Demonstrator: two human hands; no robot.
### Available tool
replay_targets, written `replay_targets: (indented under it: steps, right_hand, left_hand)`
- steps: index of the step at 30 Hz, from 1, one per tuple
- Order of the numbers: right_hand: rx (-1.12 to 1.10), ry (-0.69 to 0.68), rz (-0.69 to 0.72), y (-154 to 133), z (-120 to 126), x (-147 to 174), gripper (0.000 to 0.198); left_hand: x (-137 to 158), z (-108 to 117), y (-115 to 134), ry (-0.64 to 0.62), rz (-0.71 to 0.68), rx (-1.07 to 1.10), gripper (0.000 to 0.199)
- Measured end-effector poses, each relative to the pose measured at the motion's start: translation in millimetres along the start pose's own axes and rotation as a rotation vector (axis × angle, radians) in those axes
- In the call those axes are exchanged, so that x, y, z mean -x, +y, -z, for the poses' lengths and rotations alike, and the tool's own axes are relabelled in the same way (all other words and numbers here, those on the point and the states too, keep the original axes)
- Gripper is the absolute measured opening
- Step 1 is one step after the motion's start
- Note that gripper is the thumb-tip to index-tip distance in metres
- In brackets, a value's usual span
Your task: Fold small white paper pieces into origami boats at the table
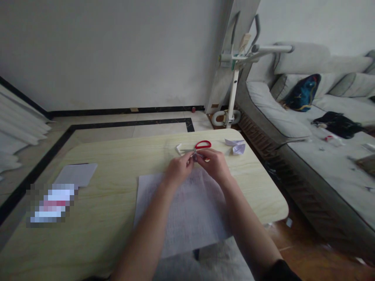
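My left hand point(181, 168) and my right hand point(215, 164) meet above the far edge of a large printed sheet of paper point(187, 218). Both are closed, fingertips pinched together around something small and mostly hidden, which I cannot make out. Just beyond the fingers lies a pair of scissors with red handles point(203, 142), its blades pointing left and partly covered by my hands. A small white paper scrap point(178, 148) rests by the blade tips. To the right of my right hand are folded paper pieces point(238, 149).
The pale wooden table point(117, 156) has rounded corners. On its left lie a white sheet point(76, 174) and a blurred-out phone-like object point(54, 203). A grey sofa point(293, 121) stands to the right, with white exercise equipment point(233, 89) behind the table.
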State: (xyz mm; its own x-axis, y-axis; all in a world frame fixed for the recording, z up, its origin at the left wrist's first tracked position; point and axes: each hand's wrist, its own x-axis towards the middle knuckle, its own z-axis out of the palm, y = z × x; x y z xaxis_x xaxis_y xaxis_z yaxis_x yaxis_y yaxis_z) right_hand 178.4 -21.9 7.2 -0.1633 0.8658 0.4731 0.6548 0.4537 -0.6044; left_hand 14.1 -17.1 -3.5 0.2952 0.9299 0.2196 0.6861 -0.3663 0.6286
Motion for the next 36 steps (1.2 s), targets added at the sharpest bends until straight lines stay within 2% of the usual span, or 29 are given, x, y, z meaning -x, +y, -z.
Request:
replay_targets:
  steps: [4,7,13,30,36]
  right_hand:
    - [-0.055,-0.050,-0.012,-3.3,4.4,-1.0,0.017]
    - [-0.126,-0.052,-0.078,-0.5,5.9,-1.2,0.018]
    - [-0.132,-0.039,-0.095,4.4,3.4,0.2,0.018]
    - [-0.105,-0.020,-0.059,2.5,0.3,0.6,0.014]
    - [-0.099,0.025,-0.087,3.3,-2.6,0.6,0.015]
  left_hand:
    - [-0.8,-1.3,-1.6,-0.023,-0.074,0.123,0.036]
    - [-1.1,-1.0,-2.0,-0.046,-0.101,0.185,0.031]
    - [-0.5,0.7,-1.7,-0.057,-0.105,0.175,0.024]
    - [-1.5,0.1,-4.7,-0.014,-0.116,0.172,0.024]
    - [-1.5,-2.8,-6.1,0.008,-0.067,0.293,0.025]
